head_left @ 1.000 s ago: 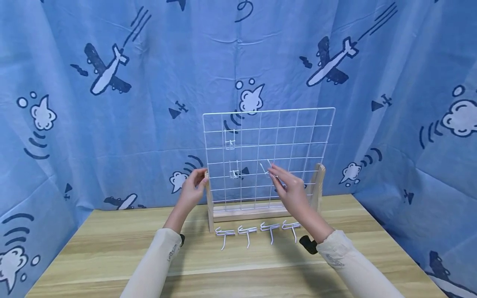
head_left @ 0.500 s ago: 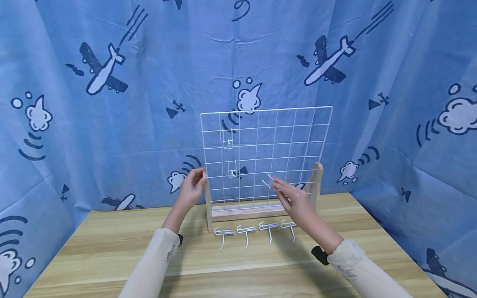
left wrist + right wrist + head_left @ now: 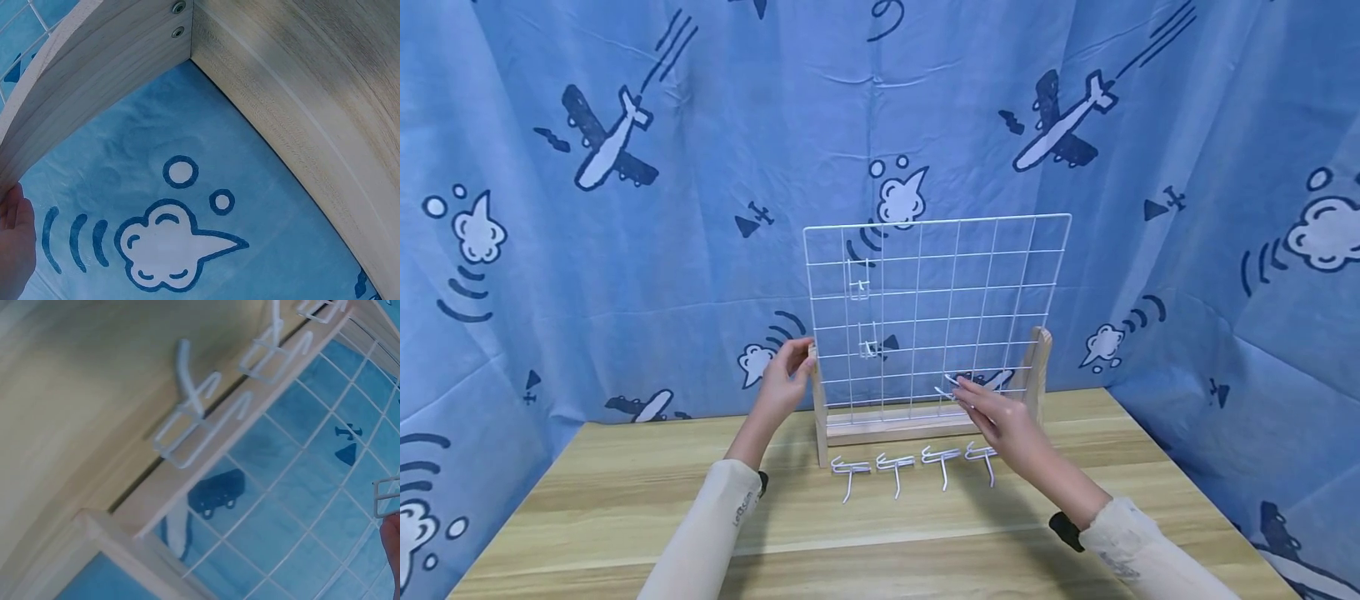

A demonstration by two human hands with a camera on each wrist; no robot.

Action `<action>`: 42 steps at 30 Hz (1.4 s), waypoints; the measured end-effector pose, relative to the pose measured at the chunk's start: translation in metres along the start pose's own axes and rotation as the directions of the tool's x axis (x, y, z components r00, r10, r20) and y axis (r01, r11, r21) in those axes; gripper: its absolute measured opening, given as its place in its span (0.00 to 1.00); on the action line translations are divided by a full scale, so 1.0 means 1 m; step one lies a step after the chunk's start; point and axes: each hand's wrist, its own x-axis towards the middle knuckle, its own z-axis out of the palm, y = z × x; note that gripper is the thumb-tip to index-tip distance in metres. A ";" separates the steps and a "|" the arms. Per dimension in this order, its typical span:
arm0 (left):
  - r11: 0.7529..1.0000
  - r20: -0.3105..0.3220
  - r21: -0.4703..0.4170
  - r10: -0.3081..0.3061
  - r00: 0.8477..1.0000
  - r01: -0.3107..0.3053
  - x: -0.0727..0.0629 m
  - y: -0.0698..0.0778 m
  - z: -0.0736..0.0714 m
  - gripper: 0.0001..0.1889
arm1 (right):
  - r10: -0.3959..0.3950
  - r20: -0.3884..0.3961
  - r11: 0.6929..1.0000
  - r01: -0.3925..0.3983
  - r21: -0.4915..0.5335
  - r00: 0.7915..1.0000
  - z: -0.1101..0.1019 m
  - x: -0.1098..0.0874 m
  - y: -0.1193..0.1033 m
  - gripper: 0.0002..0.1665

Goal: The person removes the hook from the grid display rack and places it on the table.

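My left hand (image 3: pixel 785 382) holds the left wooden post (image 3: pixel 820 417) of a stand; in the left wrist view its fingers (image 3: pixel 17 219) lie at the post's edge. A white wire grid panel (image 3: pixel 937 222) stands upright in it. My right hand (image 3: pixel 1011 429) pinches a white wire hook (image 3: pixel 386 499) in front of the grid's lower right part, its two prongs pointing to the grid. Two similar hooks hang on the grid's left side, an upper hook (image 3: pixel 860 289) and a lower hook (image 3: pixel 868 349).
Several white hooks lie in a row on the wooden table (image 3: pixel 625 500) before the stand, among them a left-end hook (image 3: pixel 850 468). The right post (image 3: pixel 1039 367) stands close behind my right hand. A blue patterned curtain (image 3: pixel 700 275) hangs behind and at both sides.
My right hand has moved down and to the right with the hook, from the grid's middle toward its lower part. The left hand stays at the post.
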 end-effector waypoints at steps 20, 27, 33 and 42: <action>0.999 -0.008 -0.017 0.033 0.999 -0.033 0.000 -0.002 0.001 0.18 | -0.157 0.154 0.987 0.161 -0.011 0.976 -0.008 -0.032 0.009 0.13; 0.999 0.000 -0.027 0.029 1.000 -0.029 -0.001 -0.001 0.000 0.18 | -0.189 0.160 0.980 0.195 -0.026 0.969 -0.006 -0.040 0.011 0.33; 0.999 -0.001 -0.024 0.037 0.999 -0.037 -0.001 -0.001 0.000 0.18 | -0.171 0.232 0.984 0.180 -0.017 0.958 -0.007 -0.047 0.012 0.18; 0.999 -0.010 -0.032 0.042 0.999 -0.042 0.001 -0.004 0.000 0.18 | -0.172 0.295 0.982 0.188 -0.028 0.940 -0.007 -0.054 0.012 0.27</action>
